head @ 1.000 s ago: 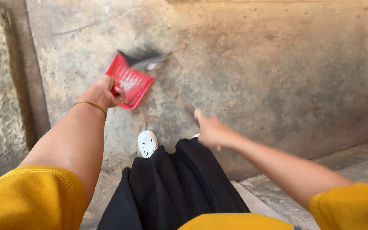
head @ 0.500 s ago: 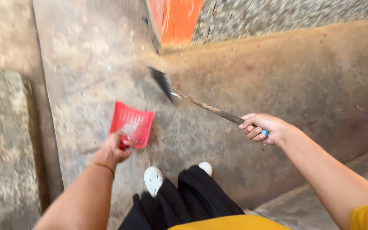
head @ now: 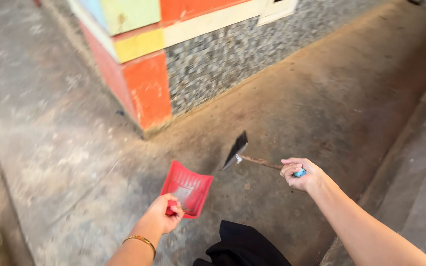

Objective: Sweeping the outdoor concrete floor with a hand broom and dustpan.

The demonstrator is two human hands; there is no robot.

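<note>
Left hand (head: 162, 216), gold bangle (head: 140, 241) on wrist, grip closed round handle of red dustpan (head: 187, 187); pan held above concrete floor (head: 65, 148), open end pointing away from person. Centre bottom: black trouser fabric (head: 245, 246). Right hand (head: 299, 175), grip closed on blue handle end of small broom (head: 245, 155); dark bristles face the pan w/ a gap between. Behind, painted wall corner (head: 146, 83) in orange, yellow, green, w/ pebbled section on right.

It was an outdoor paved walkway beside a building: a dusty grey concrete floor (head: 321, 98) met a speckled pebble-finish wall (head: 213, 59) with a corner painted in orange, yellow and green blocks (head: 144, 49).
</note>
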